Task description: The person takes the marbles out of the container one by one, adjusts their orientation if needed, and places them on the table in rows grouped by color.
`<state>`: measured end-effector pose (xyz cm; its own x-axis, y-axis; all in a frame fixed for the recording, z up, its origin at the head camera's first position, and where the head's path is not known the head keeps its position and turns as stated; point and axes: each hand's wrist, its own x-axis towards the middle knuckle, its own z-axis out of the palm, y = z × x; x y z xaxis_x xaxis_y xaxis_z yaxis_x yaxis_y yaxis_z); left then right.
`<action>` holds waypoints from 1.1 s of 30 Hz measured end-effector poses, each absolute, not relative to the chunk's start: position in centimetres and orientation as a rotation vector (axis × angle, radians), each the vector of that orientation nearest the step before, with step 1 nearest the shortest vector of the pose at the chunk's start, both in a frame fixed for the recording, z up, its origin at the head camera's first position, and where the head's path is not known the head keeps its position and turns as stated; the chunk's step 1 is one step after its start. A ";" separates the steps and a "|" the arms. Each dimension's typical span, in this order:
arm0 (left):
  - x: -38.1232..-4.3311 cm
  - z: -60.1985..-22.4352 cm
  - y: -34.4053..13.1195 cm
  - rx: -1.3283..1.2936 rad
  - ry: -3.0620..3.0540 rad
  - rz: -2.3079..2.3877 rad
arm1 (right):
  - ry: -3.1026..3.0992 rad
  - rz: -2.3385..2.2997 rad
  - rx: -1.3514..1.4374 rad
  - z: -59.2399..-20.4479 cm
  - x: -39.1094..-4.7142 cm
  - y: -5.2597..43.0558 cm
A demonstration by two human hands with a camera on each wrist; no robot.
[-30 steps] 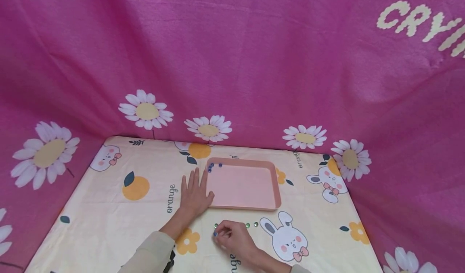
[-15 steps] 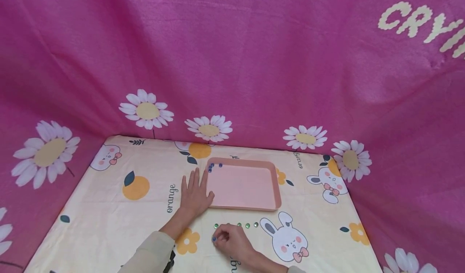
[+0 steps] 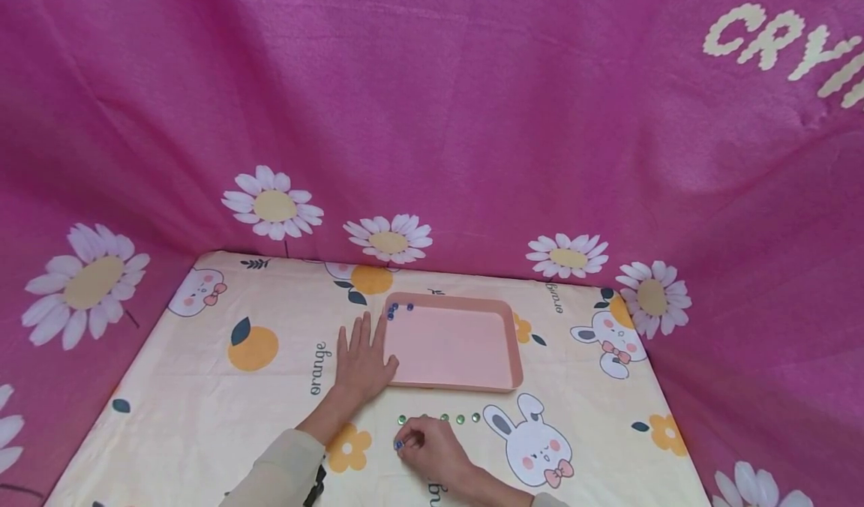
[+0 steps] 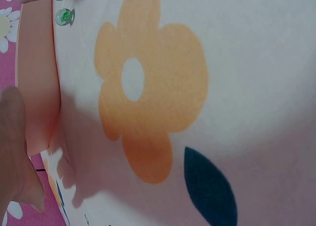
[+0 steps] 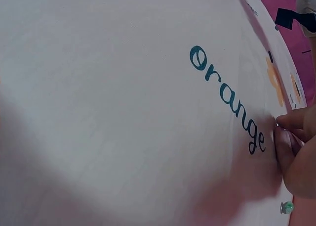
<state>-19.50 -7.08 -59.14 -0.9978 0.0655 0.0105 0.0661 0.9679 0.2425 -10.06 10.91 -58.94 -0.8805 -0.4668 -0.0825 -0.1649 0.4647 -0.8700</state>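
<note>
My left hand (image 3: 364, 368) lies with straight, spread fingers along the left side of a pink rectangular tray (image 3: 515, 353), its thumb at the tray's near left corner. Several blue marbles (image 3: 409, 307) sit in the tray's far left corner. In front of the tray, my right hand (image 3: 435, 451) pinches a blue marble (image 3: 398, 444) between thumb and fingertips, low over the tablecloth. Just beyond that hand runs a row of several green glass marbles (image 3: 460, 419), one partly hidden by the knuckles. The right wrist view shows the pinching fingers (image 5: 284, 149) at its edge, the blue marble hidden there.
A cream tablecloth (image 3: 202, 417) printed with oranges, flowers and rabbits covers the table. Pink-purple curtain cloth (image 3: 432, 117) with daisies hangs behind and on both sides. A single green marble (image 4: 64, 17) stands near the tray wall in the left wrist view.
My right hand has drawn slightly back toward me with the blue marble, uncovering more of the green row. The left hand and the tray have stayed put.
</note>
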 end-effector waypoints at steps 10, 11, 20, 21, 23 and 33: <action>-19.6 -59.3 -7.1 -0.109 -3.130 -0.374 | 2.428 -1.355 -0.525 -59.3 -10.0 10.8; -19.6 -59.3 -7.1 -0.110 -3.131 -0.374 | 2.433 -1.349 -0.524 -59.3 -10.0 10.8; -19.4 -59.2 -7.1 -0.117 -3.129 -0.387 | 2.444 -1.339 -0.543 -59.3 -10.0 10.8; -19.4 -59.2 -7.1 -0.117 -3.120 -0.388 | 2.443 -1.338 -0.543 -59.4 -10.1 10.8; -19.4 -59.3 -7.1 -0.118 -3.110 -0.395 | 2.447 -1.333 -0.548 -59.4 -10.2 10.8; -19.5 -59.2 -7.1 -0.120 -3.115 -0.390 | 2.413 -1.440 -0.473 -57.6 -11.5 11.2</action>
<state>-19.51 -7.15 -59.23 -0.9971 0.0754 0.0098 0.0755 0.9663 0.2462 -11.49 11.18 -57.64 -0.9037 -0.4206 -0.0798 -0.1293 0.4459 -0.8857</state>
